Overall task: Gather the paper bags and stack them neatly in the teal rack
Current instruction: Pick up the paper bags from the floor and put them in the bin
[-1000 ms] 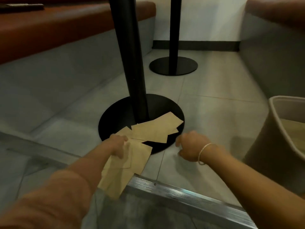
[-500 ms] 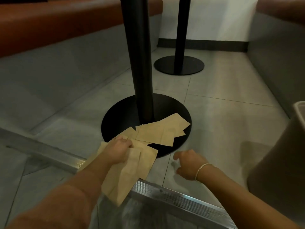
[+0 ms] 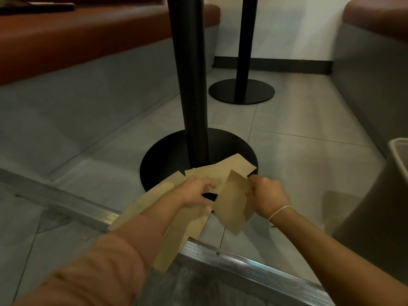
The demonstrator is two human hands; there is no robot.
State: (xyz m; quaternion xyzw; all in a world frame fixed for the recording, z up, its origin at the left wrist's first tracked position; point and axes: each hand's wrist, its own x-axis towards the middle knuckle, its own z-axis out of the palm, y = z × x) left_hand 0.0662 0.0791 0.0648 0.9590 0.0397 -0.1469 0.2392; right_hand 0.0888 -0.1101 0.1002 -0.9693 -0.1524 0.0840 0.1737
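Flat brown paper bags lie scattered on the floor and on the round black base of a table post. My left hand grips a loose bunch of bags that hangs down toward me. My right hand pinches another paper bag, lifted and tilted between both hands. More bags still lie on the base behind my hands. The rack shows as a rimmed bin at the far right edge; it looks greyish here.
A black table post rises from the base right behind the bags. A second post and base stand farther back. A metal floor strip crosses in front. Bench seats run along both sides.
My right hand moved left and up and took hold of a bag from the pile. My left hand kept its bunch and shifted slightly toward the pile.
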